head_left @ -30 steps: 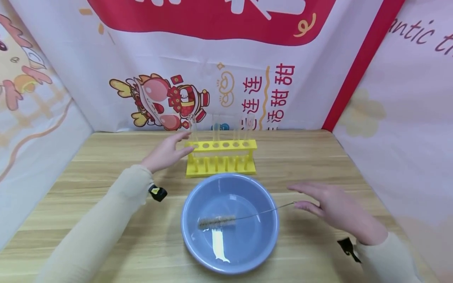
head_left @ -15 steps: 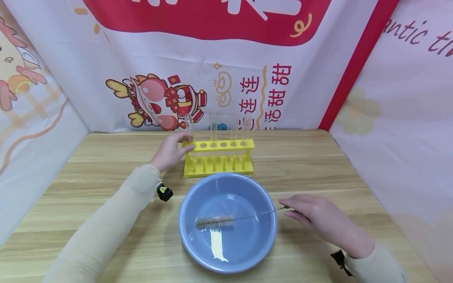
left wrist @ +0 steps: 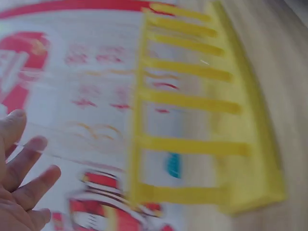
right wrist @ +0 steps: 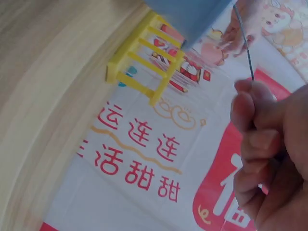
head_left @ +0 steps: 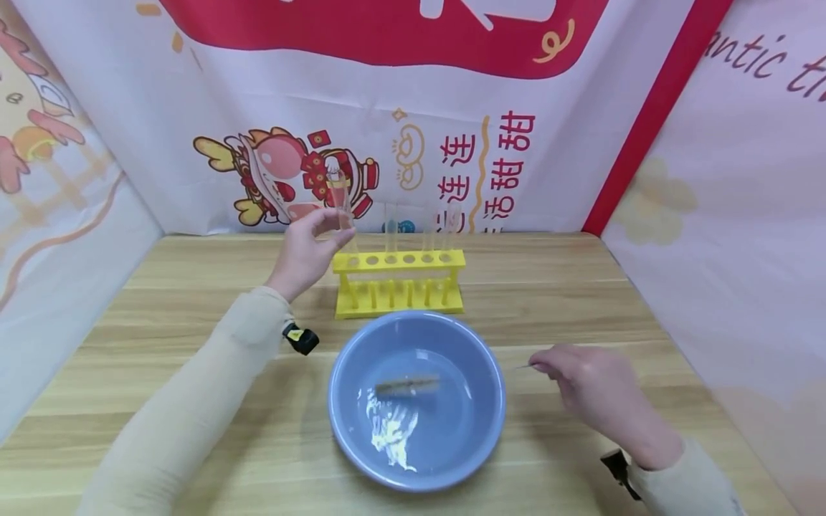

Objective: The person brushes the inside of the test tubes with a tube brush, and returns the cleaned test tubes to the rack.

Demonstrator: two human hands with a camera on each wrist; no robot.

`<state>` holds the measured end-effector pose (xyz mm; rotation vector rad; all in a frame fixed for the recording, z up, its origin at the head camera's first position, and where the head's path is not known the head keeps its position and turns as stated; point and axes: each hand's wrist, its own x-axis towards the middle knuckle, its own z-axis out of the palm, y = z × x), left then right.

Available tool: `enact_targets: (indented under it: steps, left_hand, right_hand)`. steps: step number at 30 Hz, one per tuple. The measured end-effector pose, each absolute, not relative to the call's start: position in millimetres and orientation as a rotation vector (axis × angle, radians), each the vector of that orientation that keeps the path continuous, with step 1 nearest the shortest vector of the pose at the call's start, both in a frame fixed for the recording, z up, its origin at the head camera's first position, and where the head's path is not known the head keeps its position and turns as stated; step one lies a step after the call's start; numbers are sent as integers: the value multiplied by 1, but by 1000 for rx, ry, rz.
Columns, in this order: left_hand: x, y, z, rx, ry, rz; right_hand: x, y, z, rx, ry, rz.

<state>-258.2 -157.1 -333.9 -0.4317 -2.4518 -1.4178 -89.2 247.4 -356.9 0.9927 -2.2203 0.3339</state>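
My left hand [head_left: 303, 252] pinches a clear test tube [head_left: 339, 192] between thumb and fingers, raised above the left end of the yellow test tube rack [head_left: 399, 262]. In the left wrist view the tube is faint and blurred near the fingertips. My right hand [head_left: 596, 390], right of the blue basin [head_left: 337, 423], grips the thin wire handle [right wrist: 247, 45] of a test tube brush. The bristle head [head_left: 408, 387] lies low inside the basin, its outline blurred. Water glints in the basin.
Three more clear tubes, one of them a test tube [head_left: 391, 233], stand in the rack behind the basin. A wooden table [head_left: 548, 287] carries everything. Printed cloth [head_left: 258, 86] hangs close behind and on both sides.
My left hand has reached the leftmost test tube and lifted it upward. My right hand has curled round the brush handle, and the bristle head has shifted slightly right and away from me.
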Motion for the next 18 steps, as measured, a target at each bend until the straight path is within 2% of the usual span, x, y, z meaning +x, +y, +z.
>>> enact_targets:
  steps: [7,12,18]
  left_hand:
    - [-213,-160,-296,-715,-2351,-1172]
    - [-184,-174,-300,-987,-2322,-721]
    - [-154,-191,-313,-1102,-2329,-391]
  right_hand:
    - [-86,265,-354,765,-2133,442]
    - [-81,280,-353,692,-2125,581]
    - [-76,293,-352,627,-2102,649]
